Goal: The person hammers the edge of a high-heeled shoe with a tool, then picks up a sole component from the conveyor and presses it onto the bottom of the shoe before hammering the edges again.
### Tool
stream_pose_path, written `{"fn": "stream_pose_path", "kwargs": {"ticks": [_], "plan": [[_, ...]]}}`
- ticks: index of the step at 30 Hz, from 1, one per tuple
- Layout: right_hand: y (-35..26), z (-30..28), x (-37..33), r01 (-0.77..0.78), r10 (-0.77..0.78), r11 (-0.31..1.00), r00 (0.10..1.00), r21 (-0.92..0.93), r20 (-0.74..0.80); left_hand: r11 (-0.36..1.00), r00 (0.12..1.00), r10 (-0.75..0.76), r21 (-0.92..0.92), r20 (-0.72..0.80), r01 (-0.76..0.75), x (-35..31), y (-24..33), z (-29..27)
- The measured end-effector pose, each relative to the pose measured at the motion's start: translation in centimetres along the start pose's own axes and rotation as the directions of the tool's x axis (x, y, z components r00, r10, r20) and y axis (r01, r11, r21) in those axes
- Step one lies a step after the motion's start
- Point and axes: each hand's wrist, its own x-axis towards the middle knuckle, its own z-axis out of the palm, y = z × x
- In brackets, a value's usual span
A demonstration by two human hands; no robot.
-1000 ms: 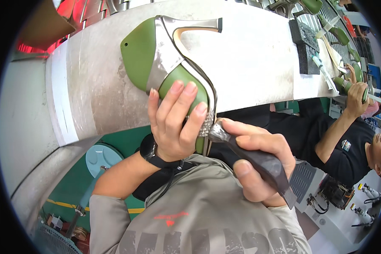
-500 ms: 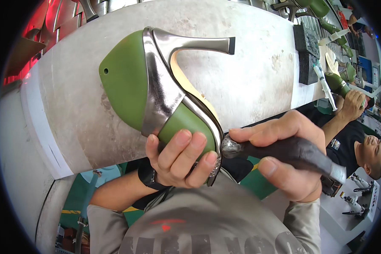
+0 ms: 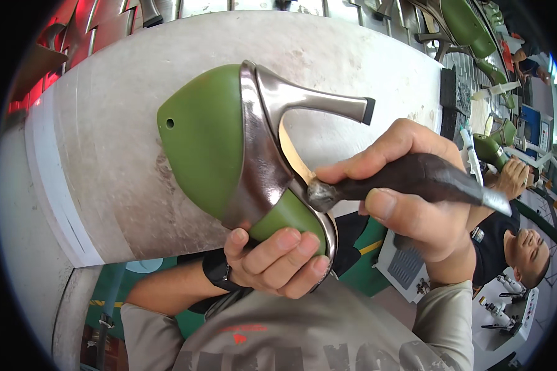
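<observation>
A high-heeled shoe [image 3: 260, 167] with a shiny pewter-coloured upper sits on a green shoe last [image 3: 201, 130]. Its slim heel [image 3: 328, 102] points to the right. My left hand [image 3: 281, 263] is closed around the toe end from below, thumb hidden. In my right hand [image 3: 418, 204] is a dark shoemaker's hammer [image 3: 414, 176], gripped around its head. The hammer's rounded, worn metal face [image 3: 321, 195] touches the sole's edge near the arch; its thin bright end points right. Most of the hammer's handle is hidden.
Under the shoe is a pale, scuffed worktop [image 3: 130, 185]. Black blocks [image 3: 455, 99] and a syringe [image 3: 470, 151] lie at its right end. A conveyor [image 3: 328, 7] with other shoes runs behind. At right, a co-worker [image 3: 507, 247] handles another green last.
The shoe has shifted right and down a little, its heel tilting downward. The hammer face has moved from near the toe up along the sole's edge toward the arch.
</observation>
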Motion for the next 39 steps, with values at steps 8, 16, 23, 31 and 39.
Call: {"fn": "stream_pose_path", "kwargs": {"ticks": [8,16,23,31,39], "plan": [[-3.0,-1.1,3.4,0.160,-0.076,0.930,0.964,-0.330,0.255,0.996,0.999,-0.025,-0.081,0.026,0.027,0.1,0.6,-0.2],[-0.8,-0.8,1.8,0.135,-0.117,0.977,0.987,-0.166,0.113,0.998,0.996,-0.047,-0.028,0.072,0.050,0.5,0.5,-0.4],[5.8,-1.8,0.1,0.653,-0.587,0.748,0.734,0.118,-0.342,0.952,0.820,0.053,-0.278,0.569,0.131,6.3,-3.0,-6.6],[1.9,-0.3,2.6,0.406,-0.343,0.873,0.905,0.271,-0.251,0.977,0.783,-0.075,-0.110,0.617,0.180,10.3,-8.8,-3.5],[3.2,0.8,2.1,0.580,-0.548,0.809,0.803,0.097,-0.235,0.971,0.749,-0.125,-0.074,0.651,0.227,10.7,-9.0,-3.8]]}}
